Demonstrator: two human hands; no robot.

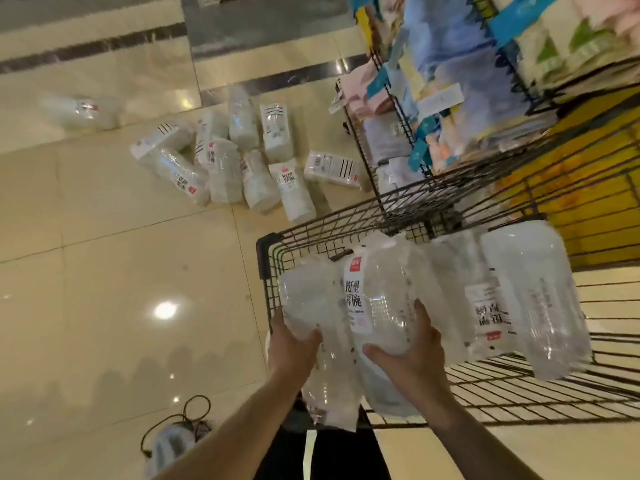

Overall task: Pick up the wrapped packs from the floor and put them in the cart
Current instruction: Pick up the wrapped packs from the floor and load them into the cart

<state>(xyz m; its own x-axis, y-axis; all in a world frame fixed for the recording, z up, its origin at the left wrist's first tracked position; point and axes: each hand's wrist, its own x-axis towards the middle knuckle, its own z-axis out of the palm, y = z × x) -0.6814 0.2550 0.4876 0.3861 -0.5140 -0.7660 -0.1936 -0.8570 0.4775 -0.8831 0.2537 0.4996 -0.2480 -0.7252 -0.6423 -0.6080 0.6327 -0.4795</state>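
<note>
I hold wrapped packs of clear plastic bowls over the near left corner of the black wire cart point(273, 244). My left hand point(292, 344) grips one clear pack point(304, 299) from below. My right hand point(412, 351) grips the pack with the white label point(377, 289) beside it. Inside the cart lie other clear packs point(519, 299), leaning to the right. Several more wrapped packs point(228, 164) lie in a heap on the tiled floor beyond the cart. One separate pack point(86, 110) lies farther left.
A black wire rack point(398, 188) filled with folded cloths stands right behind the cart. A yellow surface point(588, 188) shows beyond the cart at right. A dark object with a looped cord point(180, 434) lies on the floor by my left arm. Glossy beige tiles spread to the left.
</note>
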